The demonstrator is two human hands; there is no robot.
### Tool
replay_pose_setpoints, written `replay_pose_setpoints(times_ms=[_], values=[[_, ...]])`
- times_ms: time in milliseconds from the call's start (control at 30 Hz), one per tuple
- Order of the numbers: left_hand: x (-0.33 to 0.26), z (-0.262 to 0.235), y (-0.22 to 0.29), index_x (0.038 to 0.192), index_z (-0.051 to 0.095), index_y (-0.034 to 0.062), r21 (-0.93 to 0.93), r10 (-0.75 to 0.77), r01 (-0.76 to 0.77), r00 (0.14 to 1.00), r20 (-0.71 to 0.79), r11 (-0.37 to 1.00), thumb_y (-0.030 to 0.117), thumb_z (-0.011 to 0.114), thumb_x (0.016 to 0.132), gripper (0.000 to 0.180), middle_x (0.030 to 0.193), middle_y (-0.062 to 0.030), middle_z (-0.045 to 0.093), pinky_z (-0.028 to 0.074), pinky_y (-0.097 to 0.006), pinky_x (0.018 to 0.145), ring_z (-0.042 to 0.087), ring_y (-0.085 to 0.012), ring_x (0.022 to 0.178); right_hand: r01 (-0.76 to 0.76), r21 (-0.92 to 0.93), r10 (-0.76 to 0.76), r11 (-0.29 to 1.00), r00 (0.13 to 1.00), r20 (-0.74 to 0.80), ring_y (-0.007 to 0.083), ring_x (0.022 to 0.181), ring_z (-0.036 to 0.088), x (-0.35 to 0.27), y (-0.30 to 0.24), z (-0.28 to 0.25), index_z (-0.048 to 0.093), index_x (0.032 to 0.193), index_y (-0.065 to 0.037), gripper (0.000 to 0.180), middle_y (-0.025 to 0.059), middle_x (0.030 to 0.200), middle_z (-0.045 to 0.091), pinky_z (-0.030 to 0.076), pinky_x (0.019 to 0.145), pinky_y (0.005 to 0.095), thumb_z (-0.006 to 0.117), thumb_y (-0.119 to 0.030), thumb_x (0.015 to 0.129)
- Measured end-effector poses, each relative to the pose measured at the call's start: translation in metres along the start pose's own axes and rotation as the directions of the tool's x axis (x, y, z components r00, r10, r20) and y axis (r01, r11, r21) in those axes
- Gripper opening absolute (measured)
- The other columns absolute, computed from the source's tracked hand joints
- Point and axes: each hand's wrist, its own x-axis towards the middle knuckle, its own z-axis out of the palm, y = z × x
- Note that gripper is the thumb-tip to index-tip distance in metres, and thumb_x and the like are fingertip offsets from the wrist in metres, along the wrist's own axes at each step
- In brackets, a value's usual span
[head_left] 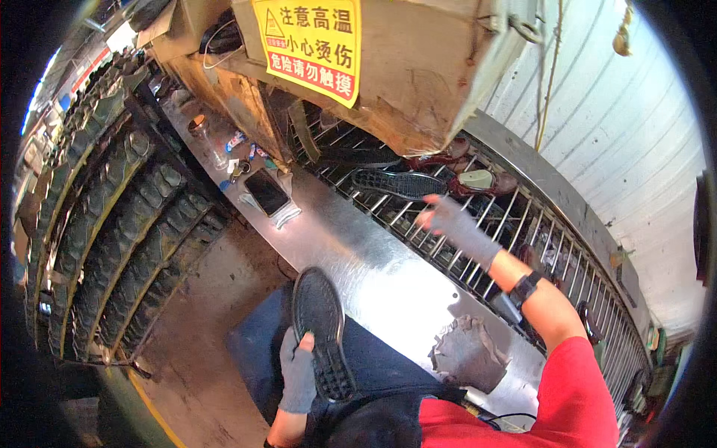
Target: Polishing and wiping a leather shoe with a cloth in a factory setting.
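Observation:
My left hand (299,371), in a grey glove with bare fingertips, grips a black shoe sole (320,313) over my lap. The thumb presses on its inner face, and the sole stands nearly lengthwise away from me. My right hand (461,230), gloved the same way, reaches over the rack of metal bars (418,221), its fingers apart. Just beyond those fingertips lies another black sole (398,184); whether they touch it I cannot tell. A dark red shoe upper (484,181) with a pale inside sits to the right of that sole.
A metal ledge (351,254) runs between me and the bars, bearing a phone (266,191) on a cloth and a ragged grey sheet (469,354). A large machine housing (418,82) with a yellow warning label overhangs the bars. At left stands a rack of soles (142,224).

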Motion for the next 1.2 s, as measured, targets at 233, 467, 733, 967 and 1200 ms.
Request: replay_pose_setpoints(times_ms=[233, 467, 733, 967, 1200], values=[[-0.023, -0.034, -0.060, 0.135, 0.061, -0.0007, -0.030, -0.124, 0.122, 0.986, -0.109, 0.992, 0.016, 0.056, 0.109, 0.031, 0.119, -0.0020, 0.065, 0.049, -0.031, 0.096, 0.058, -0.0132, 0.106, -0.210, 0.553, 0.341, 0.806, 0.929, -0.145, 0.0317, 0.129, 0.057, 0.080, 0.143, -0.220, 0.049, 0.154, -0.013, 0.078, 0.0113, 0.148, 0.057, 0.051, 0.101, 0.0540, 0.065, -0.066, 0.098], [-0.027, -0.038, -0.065, 0.145, 0.056, 0.0025, -0.133, -0.309, 0.285, 0.924, -0.226, 0.949, 0.023, 0.064, 0.107, 0.044, 0.125, -0.0025, 0.065, 0.051, -0.030, 0.096, 0.060, -0.0130, 0.108, -0.096, 0.662, 0.388, 0.744, 0.868, -0.310, 0.0229, 0.106, 0.069, 0.047, 0.127, -0.167, 0.065, 0.126, -0.022, 0.043, 0.0011, 0.125, 0.072, 0.053, 0.084, 0.0444, 0.055, -0.059, 0.107], [-0.040, -0.053, 0.006, 0.150, 0.052, -0.0022, 0.509, 0.356, -0.238, 0.923, -0.147, 0.828, 0.012, 0.058, 0.106, 0.047, 0.148, -0.0143, 0.058, 0.045, -0.039, 0.115, 0.055, -0.0248, 0.137, -0.403, 0.748, 0.208, 0.528, 0.915, 0.346, 0.0392, 0.109, 0.073, -0.104, 0.028, -0.020, 0.056, 0.140, 0.003, 0.075, 0.0243, 0.124, 0.070, 0.063, 0.097, 0.0520, 0.066, -0.048, 0.087], [-0.003, 0.005, 0.029, 0.167, 0.029, 0.0101, -0.208, 0.332, -0.314, 0.941, 0.059, 0.926, 0.032, 0.063, 0.107, 0.072, 0.148, -0.0197, 0.056, 0.048, -0.045, 0.114, 0.060, -0.0287, 0.131, -0.384, 0.430, 0.099, 0.818, 0.829, 0.551, 0.0293, 0.134, 0.060, -0.176, -0.063, 0.144, 0.038, 0.159, 0.001, 0.108, 0.0155, 0.150, 0.058, 0.049, 0.114, 0.0435, 0.088, -0.047, 0.076], [-0.040, -0.029, 0.055, 0.155, 0.044, 0.0038, -0.420, 0.327, -0.246, 0.935, 0.133, 0.874, 0.046, 0.063, 0.106, 0.067, 0.131, -0.0183, 0.067, 0.058, -0.044, 0.102, 0.065, -0.0295, 0.125, -0.555, 0.391, 0.118, 0.735, 0.672, 0.731, 0.0297, 0.130, 0.063, -0.197, -0.097, 0.215, 0.042, 0.157, 0.003, 0.108, 0.0199, 0.145, 0.061, 0.051, 0.112, 0.0441, 0.060, -0.081, 0.091]])
